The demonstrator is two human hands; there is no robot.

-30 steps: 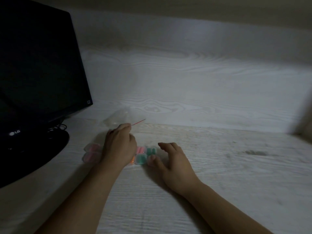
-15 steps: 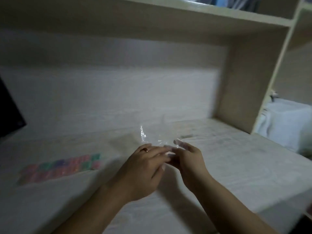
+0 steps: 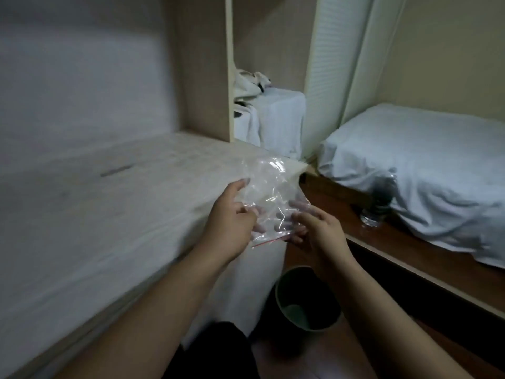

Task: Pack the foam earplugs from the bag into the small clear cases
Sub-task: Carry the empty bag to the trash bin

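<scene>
Holding: both hands grip the clear bag (image 3: 269, 198) off the bench's right end, above the bin.
Left hand (image 3: 228, 217): fingers curled, pinching the bag's left side, index raised along the film.
Right hand (image 3: 318, 228): fingers curled round the bag's lower right, near its red zip strip (image 3: 269, 241).
Bag: looks empty, no earplugs seen inside; cases not in view.
Bin (image 3: 307, 298): dark, round, on the floor right under the hands.
Risk: likely discarding the bag; any plug left in a crease goes with it. Thin film could slip and miss the bin.
Bench (image 3: 109, 214): pale wood grain, blurred, dark smudge near the back.
Room: bed with white sheet (image 3: 423, 165) at right, brown wooden ledge (image 3: 410, 242) beside it, white cloth-covered stand (image 3: 278, 116) behind, beige walls.
</scene>
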